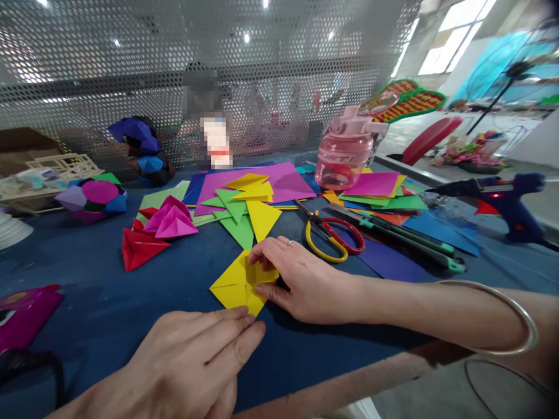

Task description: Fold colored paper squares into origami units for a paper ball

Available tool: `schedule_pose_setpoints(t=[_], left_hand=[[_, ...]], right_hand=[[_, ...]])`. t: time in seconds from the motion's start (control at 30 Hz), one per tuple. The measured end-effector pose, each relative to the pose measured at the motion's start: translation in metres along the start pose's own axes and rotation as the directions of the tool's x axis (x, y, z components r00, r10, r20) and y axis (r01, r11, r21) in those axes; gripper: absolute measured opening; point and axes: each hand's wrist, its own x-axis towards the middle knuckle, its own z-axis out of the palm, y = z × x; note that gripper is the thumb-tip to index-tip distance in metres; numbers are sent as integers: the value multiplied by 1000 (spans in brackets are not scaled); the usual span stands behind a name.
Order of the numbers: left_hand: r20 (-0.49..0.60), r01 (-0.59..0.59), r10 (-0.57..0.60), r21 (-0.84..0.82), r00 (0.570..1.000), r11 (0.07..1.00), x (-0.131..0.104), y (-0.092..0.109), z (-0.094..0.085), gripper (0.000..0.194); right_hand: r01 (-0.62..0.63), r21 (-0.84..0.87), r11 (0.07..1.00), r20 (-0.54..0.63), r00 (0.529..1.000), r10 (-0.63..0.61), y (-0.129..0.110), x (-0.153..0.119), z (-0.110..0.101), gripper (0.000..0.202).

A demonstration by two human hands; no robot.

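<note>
Seemingly midway through folding, a yellow paper square (229,279) lies at the frame's lower centre, the left hand (192,355) pressing its near corner with straightened fingers, the right hand (301,285) gripping its flap, folded yellow triangles (264,219) apparently done above, coloured sheets (371,184) unfolded at right.

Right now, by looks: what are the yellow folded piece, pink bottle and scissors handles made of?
Yellow folded piece: paper, fairly matte; crisp creases.
Pink bottle: probably glossy plastic; see-through body, highlights.
Scissors handles: smooth, red and yellow; maybe plastic-coated metal, core hidden.
</note>
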Motion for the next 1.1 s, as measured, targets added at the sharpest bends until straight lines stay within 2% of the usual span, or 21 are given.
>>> schedule_pose_setpoints(t=[0.13, 0.3, 0.47, 0.53, 0.6, 0.67, 0.77, 0.87, 1.0, 1.1], left_hand=[[-35, 14, -15, -24, 999, 1000, 0, 0, 1, 39], [-30, 12, -13, -28, 999, 1000, -1, -1, 1, 39], [-31, -2, 1, -42, 1000, 999, 0, 1, 0, 38], [-17, 51, -52, -33, 999, 998, 2, 7, -1, 37], [12, 186, -186, -5, 983, 983, 3, 14, -3, 36], [22, 219, -219, -9, 976, 976, 3, 18, -5, 35], [-7, 162, -162, -19, 987, 987, 1, 16, -4, 32], [-63, 38, -38, 7, 997, 999, 0, 7, -1, 29], [-41, 57, -56, 33, 998, 998, 6, 2, 1, 22], [-46, 58, -56, 48, 997, 997, 12, 3, 0, 22]], right_hand=[[8, -44, 999, 27, 1000, -7, 1, -1, -1, 30], [20, -108, 994, 57, 998, -14, 0, -1, -2, 30], [41, -158, 987, 78, 997, -29, 0, 0, -2, 42], [41, -158, 987, 82, 996, -29, 1, 0, -2, 46], [28, -138, 990, 75, 997, -18, 2, -1, -1, 46], [5, -100, 995, 31, 1000, -2, 5, -2, -1, 44], [-10, -29, 1000, -66, 998, 8, 10, -3, 0, 43], [16, 11, 1000, -121, 993, -15, 16, 0, 2, 37], [-13, 49, 999, -169, 985, 21, 19, 4, 2, 20], [-67, 48, 997, -170, 983, 75, 16, 4, -1, 20]])
